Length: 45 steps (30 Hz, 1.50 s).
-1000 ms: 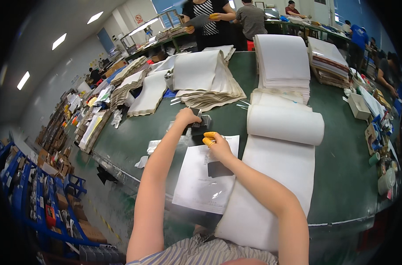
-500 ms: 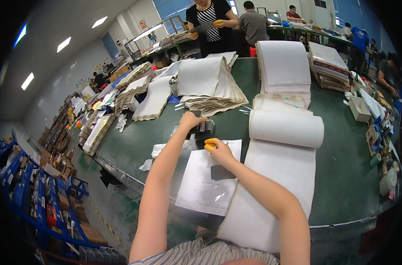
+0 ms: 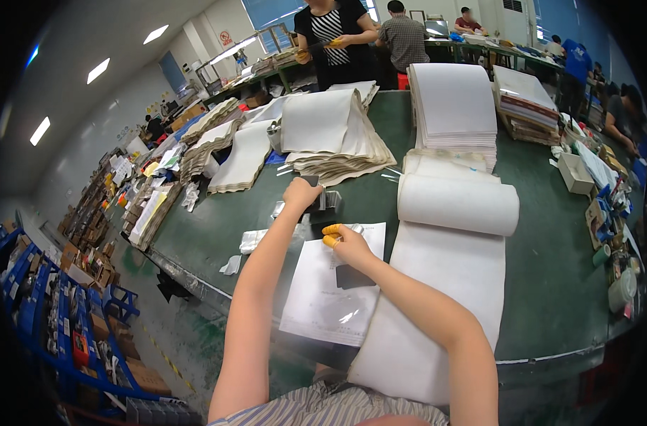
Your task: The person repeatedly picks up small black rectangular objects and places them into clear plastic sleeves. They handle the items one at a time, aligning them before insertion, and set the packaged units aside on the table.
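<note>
My left hand reaches forward, closed on a small dark flat piece. Just right of it stands a small grey metal block-like holder with upright sides. My right hand, yellow covers on its fingertips, is closed above the top of a printed white sheet in a clear sleeve. Whatever its fingers pinch is hidden or too small to name. A dark grey rectangular piece shows under the right wrist, over the sheet. Crumpled clear and white wrapping lies left of my left forearm.
A thick white paper roll, partly unrolled toward me, lies to the right. Stacks of white sheets and wavy-edged paper stand farther back. A small white box sits at the right edge. Across the green table stands a person.
My left fingers have drawn in, and the dark piece now shows more above them. My right hand stays near the sheet's top. The whole view has shifted slightly.
</note>
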Available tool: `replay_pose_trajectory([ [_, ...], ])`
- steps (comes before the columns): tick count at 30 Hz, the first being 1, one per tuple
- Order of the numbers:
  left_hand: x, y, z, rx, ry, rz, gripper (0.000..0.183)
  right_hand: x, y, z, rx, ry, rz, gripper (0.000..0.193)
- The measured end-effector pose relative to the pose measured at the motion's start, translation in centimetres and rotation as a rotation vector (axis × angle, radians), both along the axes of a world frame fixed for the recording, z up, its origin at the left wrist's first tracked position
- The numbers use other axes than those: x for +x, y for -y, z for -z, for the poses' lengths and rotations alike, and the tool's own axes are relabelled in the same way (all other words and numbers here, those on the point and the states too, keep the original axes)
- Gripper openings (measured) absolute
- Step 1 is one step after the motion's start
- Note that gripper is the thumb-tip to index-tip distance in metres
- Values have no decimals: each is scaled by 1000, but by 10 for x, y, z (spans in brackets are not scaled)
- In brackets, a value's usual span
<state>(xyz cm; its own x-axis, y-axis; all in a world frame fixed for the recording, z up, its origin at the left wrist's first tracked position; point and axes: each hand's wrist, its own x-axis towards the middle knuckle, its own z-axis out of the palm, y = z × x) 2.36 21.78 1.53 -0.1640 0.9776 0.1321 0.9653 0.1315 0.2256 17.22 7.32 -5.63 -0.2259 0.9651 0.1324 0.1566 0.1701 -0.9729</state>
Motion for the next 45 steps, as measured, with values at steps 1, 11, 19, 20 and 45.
replay_pose_trajectory([
  [1,3,0,-3,-7,-8,3,70,0,1,-1,10,10,-9,38],
  [11,15,-2,0,21,-127,47,76,0,4,-3,43,70,-36,38],
  [19,-27,-10,-20,-56,-12,230,84,4,7,-9,1,53,-62,37],
  [20,-38,-8,-25,-73,-1,296,85,3,7,-9,-1,50,-68,37],
  [45,-76,-8,17,-116,845,45,49,6,14,-19,54,67,-4,36],
])
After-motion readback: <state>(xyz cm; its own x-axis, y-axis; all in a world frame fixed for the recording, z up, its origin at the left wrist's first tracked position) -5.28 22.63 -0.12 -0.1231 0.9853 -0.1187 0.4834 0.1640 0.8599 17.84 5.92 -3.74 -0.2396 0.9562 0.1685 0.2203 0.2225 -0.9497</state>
